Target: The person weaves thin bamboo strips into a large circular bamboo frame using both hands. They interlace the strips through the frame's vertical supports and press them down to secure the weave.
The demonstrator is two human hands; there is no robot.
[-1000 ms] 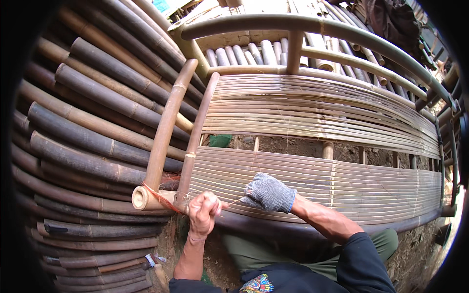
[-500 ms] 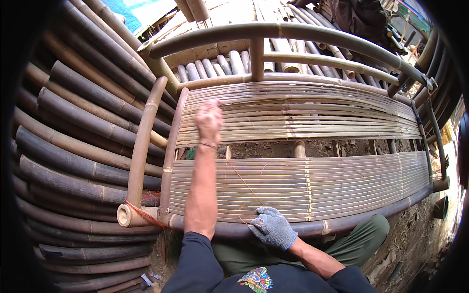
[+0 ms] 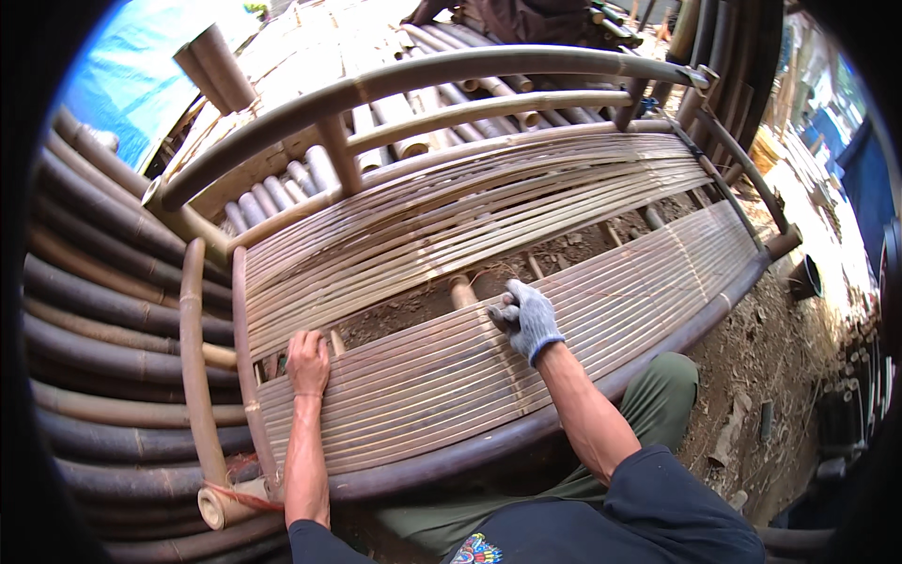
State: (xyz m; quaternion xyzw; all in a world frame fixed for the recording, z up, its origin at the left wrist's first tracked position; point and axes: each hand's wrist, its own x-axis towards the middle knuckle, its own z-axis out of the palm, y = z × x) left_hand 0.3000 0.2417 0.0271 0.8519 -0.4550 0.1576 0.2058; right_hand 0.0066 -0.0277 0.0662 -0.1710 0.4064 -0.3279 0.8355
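A bamboo bench frame lies across my front, its seat made of two bands of thin slats with a gap between them. My bare left hand [image 3: 308, 362] rests at the left end of the near slat band [image 3: 423, 399], fingers bent together at the edge of the gap. My right hand [image 3: 528, 321], in a grey knit glove, is closed in a pinch above the same band's far edge. What either hand holds is hidden or too small to name. Beyond the gap, the far slat band [image 3: 376, 268] has slats bowed and unevenly spaced.
Dark bamboo poles [image 3: 141, 376] are stacked along the left. A curved backrest rail [image 3: 423, 70] spans the far side. Reddish strands wrap the corner joint [image 3: 240, 496] at the near left. More cut poles and a blue tarp [image 3: 141, 75] are behind; bare soil [image 3: 770, 395] is at the right.
My left hand has come down from the far slat band to the gap's near edge. The gloved right hand has moved from the front rail to the near band's far edge. The view has turned.
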